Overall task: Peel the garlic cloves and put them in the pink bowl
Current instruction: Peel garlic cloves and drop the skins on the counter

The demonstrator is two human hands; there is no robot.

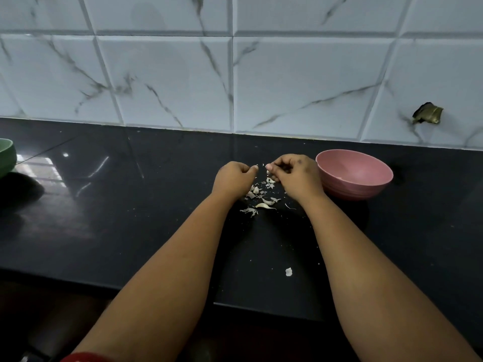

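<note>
On the glossy black stone countertop, mid-frame, both bare hands are working close together above a scatter of pale papery garlic skins. Left hand: fingers curled inward, tips pinching something small and white at its right edge; too small to tell whether it's clove or skin. Right hand: fingers also curled, thumb and fingertips pinching a small whitish piece, likely the garlic clove, mostly hidden by the fingers. The two hands' fingertips are near each other, narrow gap between them.

Round pink plastic bowl sits upright on the counter just beside the right hand, to its right, wrist nearly touching the rim. One small pale bit is visible on the bowl's inside wall; can't tell what it is.

Skins lie in a loose pile on the counter under and between the wrists. One separate white scrap lies well apart from the pile, nearer the counter's front edge.

Far left edge: part of a green bowl, cut off by the frame. Behind: white marble-pattern wall tiles, with a dark broken hole in the tile at right.
</note>
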